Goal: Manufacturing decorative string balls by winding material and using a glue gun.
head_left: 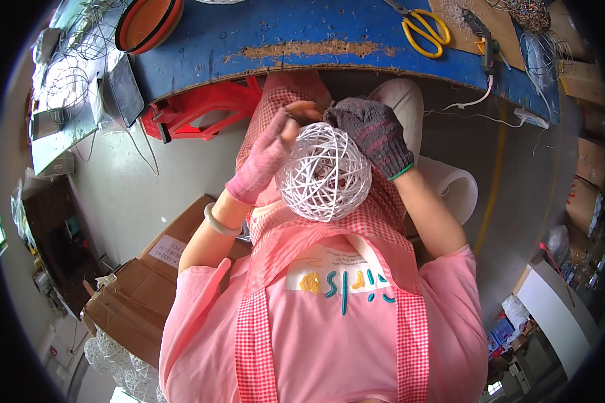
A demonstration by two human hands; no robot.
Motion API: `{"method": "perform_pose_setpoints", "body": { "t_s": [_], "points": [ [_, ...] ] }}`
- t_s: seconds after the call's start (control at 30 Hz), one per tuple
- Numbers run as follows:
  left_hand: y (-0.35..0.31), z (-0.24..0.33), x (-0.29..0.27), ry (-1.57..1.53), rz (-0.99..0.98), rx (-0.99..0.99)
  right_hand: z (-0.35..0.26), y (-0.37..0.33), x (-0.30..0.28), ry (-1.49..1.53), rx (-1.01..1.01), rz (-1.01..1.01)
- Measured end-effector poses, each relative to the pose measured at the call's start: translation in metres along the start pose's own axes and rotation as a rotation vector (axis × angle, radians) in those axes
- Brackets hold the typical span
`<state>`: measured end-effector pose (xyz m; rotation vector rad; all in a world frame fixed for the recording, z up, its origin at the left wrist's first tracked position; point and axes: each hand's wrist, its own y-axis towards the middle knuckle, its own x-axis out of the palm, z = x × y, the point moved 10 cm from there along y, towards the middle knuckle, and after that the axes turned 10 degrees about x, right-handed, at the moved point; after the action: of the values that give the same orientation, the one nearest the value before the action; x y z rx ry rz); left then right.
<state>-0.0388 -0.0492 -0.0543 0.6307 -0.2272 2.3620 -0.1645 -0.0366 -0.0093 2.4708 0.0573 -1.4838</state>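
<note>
A white openwork ball (325,172) of woven strands sits over my lap, between my hands. My left hand (265,158), in a pink glove with bare fingertips, lies along the ball's left side. Its fingers are stretched out and apart, pointing toward the table. Curled over the ball's upper right is my right hand (375,131), in a dark knitted glove with a green cuff edge. Its fingertips are hidden behind the glove and the ball's far side.
Across the front runs a blue worktable (302,27) with a worn edge. On it lie yellow-handled scissors (425,33), a glue gun (487,50) with a cord, and an orange-red bowl (149,23). A red stool (205,111) stands under it. A cardboard box (134,302) is at my left.
</note>
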Motion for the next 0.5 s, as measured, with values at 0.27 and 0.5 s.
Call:
{"method": "perform_pose_setpoints", "body": {
  "t_s": [0.27, 0.5],
  "points": [
    [0.0, 0.0, -0.003, -0.361, 0.335, -0.266, -0.018, 0.003, -0.056, 0.242, 0.26, 0.066],
    [0.01, -0.008, 0.007, 0.147, -0.059, -0.158, -0.063, -0.065, -0.055, 0.123, -0.131, 0.2]
  ]
}}
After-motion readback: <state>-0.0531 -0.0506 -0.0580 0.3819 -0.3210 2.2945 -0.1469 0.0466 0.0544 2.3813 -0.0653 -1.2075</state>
